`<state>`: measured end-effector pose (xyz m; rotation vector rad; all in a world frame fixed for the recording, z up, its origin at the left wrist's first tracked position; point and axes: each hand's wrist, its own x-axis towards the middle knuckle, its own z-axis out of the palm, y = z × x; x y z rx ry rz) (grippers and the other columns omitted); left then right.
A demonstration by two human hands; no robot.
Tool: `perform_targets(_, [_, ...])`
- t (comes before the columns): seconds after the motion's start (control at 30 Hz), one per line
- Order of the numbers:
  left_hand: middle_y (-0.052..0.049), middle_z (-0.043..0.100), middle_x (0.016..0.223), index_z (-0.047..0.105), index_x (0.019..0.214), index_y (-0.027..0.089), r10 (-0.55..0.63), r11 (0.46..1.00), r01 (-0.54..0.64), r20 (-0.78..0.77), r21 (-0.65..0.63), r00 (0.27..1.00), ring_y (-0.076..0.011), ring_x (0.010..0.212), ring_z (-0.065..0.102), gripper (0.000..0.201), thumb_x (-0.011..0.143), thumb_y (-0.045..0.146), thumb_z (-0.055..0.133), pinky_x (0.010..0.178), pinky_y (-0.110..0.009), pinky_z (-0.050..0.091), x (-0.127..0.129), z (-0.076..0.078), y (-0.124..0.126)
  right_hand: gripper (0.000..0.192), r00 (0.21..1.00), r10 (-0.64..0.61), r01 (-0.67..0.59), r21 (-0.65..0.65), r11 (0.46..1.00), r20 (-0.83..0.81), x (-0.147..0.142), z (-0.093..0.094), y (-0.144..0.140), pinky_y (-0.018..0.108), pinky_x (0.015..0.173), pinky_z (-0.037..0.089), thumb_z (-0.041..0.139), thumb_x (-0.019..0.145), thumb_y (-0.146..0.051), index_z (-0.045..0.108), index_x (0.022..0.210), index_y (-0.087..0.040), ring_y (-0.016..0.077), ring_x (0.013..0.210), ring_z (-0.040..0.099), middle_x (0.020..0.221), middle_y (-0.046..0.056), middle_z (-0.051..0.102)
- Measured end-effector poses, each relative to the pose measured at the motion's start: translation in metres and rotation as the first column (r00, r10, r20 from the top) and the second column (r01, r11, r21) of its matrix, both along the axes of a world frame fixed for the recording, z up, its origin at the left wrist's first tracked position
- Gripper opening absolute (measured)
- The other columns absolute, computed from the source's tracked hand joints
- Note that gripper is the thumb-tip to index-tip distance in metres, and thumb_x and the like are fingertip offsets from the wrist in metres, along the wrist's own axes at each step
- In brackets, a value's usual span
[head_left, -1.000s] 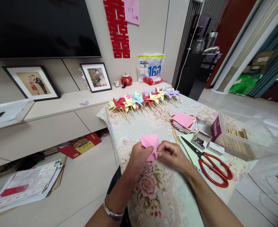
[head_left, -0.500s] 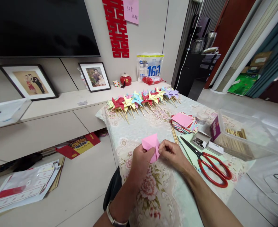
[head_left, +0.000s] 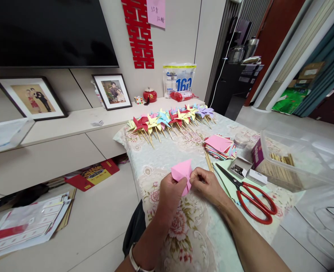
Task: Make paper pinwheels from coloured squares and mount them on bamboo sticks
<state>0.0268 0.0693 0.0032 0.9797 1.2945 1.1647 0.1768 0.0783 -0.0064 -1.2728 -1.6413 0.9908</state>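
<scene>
My left hand (head_left: pixel 171 192) and right hand (head_left: pixel 206 185) both pinch the pink paper (head_left: pixel 181 172), folded, held between them just above the floral cloth (head_left: pixel 189 234). Red scissors (head_left: pixel 252 200) lie right of my right hand; finished pinwheels (head_left: pixel 169 119) well beyond.

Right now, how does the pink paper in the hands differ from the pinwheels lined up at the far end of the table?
The pink paper is one folded piece with no stick; the pinwheels are many, each on a wooden stick. The paper is held up between the left hand and right hand; the pinwheels lie on the tablecloth. The paper is pink only; the pinwheels come in several colours. Both are coloured paper.
</scene>
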Motion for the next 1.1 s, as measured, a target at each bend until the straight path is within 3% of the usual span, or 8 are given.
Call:
perform_targets(0.2, [0.004,0.049,0.059,0.061,0.068,0.016,0.03,0.999,-0.026,-0.109,0.043,0.994,-0.0128,0.059,0.044,0.015,0.065,0.03,0.066,0.055,-0.024,0.033,0.002,-0.009,0.004,0.012,1.0,-0.005,0.005,-0.018,1.0,-0.009,-0.002,0.004,-0.001,0.026,0.056,0.032,0.057,0.077,-0.027,0.056,0.067,-0.02,0.0128,0.058,0.043,0.061,-0.004,0.05])
perform_targets(0.6, [0.004,0.046,0.058,0.055,0.065,0.019,0.036,0.998,-0.027,-0.162,0.057,0.986,-0.0123,0.057,0.039,0.012,0.066,0.029,0.061,0.052,-0.024,0.031,0.004,-0.012,0.005,0.013,0.999,0.015,-0.016,-0.027,0.999,-0.044,-0.001,0.004,-0.002,0.026,0.055,0.032,0.06,0.078,-0.027,0.058,0.067,-0.02,0.0125,0.057,0.043,0.06,-0.004,0.05])
perform_targets(0.73, [0.004,0.046,0.059,0.053,0.065,0.018,-0.06,0.998,0.063,-0.136,0.017,0.989,-0.0119,0.056,0.038,0.012,0.066,0.029,0.06,0.052,-0.025,0.029,-0.005,-0.01,0.009,0.014,0.981,-0.106,0.108,0.004,0.994,-0.165,0.004,0.004,0.0,0.027,0.059,0.037,0.066,0.08,-0.033,0.066,0.079,-0.019,0.0145,0.062,0.049,0.068,-0.001,0.057])
perform_targets(0.8, [0.003,0.05,0.06,0.056,0.066,0.017,-0.169,0.986,0.168,-0.111,-0.018,0.979,-0.0121,0.057,0.04,0.011,0.065,0.028,0.06,0.053,-0.025,0.028,-0.014,-0.006,0.012,0.02,0.933,-0.215,0.232,0.028,0.972,-0.287,0.009,0.003,0.002,0.029,0.068,0.043,0.069,0.08,-0.035,0.069,0.093,-0.02,0.0175,0.074,0.057,0.081,0.002,0.063])
perform_targets(0.87, [0.002,0.052,0.061,0.059,0.067,0.016,-0.302,0.953,0.299,-0.083,-0.046,0.95,-0.0122,0.056,0.041,0.011,0.064,0.027,0.061,0.053,-0.025,0.027,-0.023,-0.001,0.016,0.032,0.882,-0.245,0.276,0.02,0.961,-0.402,0.014,0.002,0.005,0.031,0.079,0.046,0.072,0.079,-0.035,0.069,0.108,-0.022,0.0208,0.092,0.06,0.098,0.005,0.067])
perform_targets(0.97, [0.003,0.05,0.06,0.059,0.067,0.016,-0.458,0.888,0.454,-0.05,-0.072,0.888,-0.0105,0.054,0.038,0.01,0.063,0.025,0.061,0.052,-0.025,0.023,-0.034,0.007,0.021,0.044,0.854,-0.142,0.134,-0.051,0.99,-0.5,0.018,0.002,0.006,0.034,0.086,0.046,0.074,0.079,-0.034,0.065,0.12,-0.023,0.0226,0.103,0.061,0.109,0.007,0.068])
perform_targets(1.1, [0.004,0.047,0.059,0.059,0.068,0.015,-0.575,0.818,0.568,-0.075,-0.094,0.815,-0.0093,0.053,0.033,0.009,0.064,0.023,0.059,0.051,-0.025,0.019,-0.042,0.013,0.027,0.052,0.86,0.032,-0.132,-0.162,0.978,-0.509,0.015,0.006,0.002,0.031,0.074,0.044,0.074,0.08,-0.031,0.061,0.129,-0.02,0.017,0.078,0.061,0.085,0.001,0.066])
